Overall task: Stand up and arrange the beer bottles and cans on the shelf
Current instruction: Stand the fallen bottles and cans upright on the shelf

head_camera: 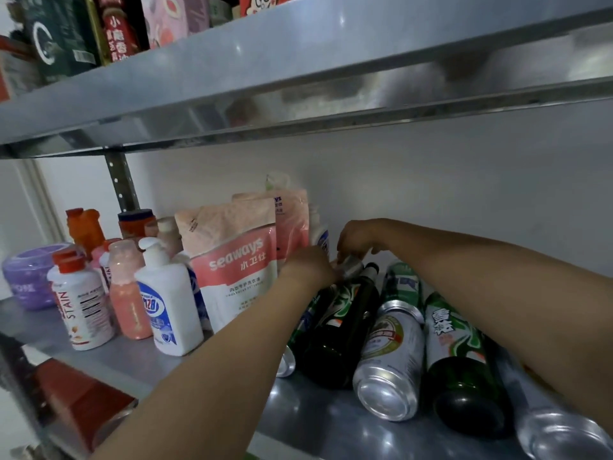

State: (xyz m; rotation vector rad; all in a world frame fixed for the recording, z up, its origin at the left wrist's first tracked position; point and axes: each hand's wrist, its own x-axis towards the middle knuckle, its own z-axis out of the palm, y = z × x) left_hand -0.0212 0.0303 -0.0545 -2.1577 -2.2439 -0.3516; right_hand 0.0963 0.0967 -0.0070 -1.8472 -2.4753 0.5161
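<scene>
Our right fingers [343,245] curl down and pinch a foil neck [352,267] near the shelf's [139,363] back edge, with the right hand [361,235] arched above it. Our left hand [308,265] touches the same neck, but its fingers are hidden behind it, so we cannot tell how they lie. On the shelf's right half, a dark bottle [341,333], a silver can [391,356], a green can [403,283] and a green bottle [461,356] lie on their sides, packed together, bases toward the front edge. Pouches [232,257] and detergent bottles [169,307] stand on the left half.
</scene>
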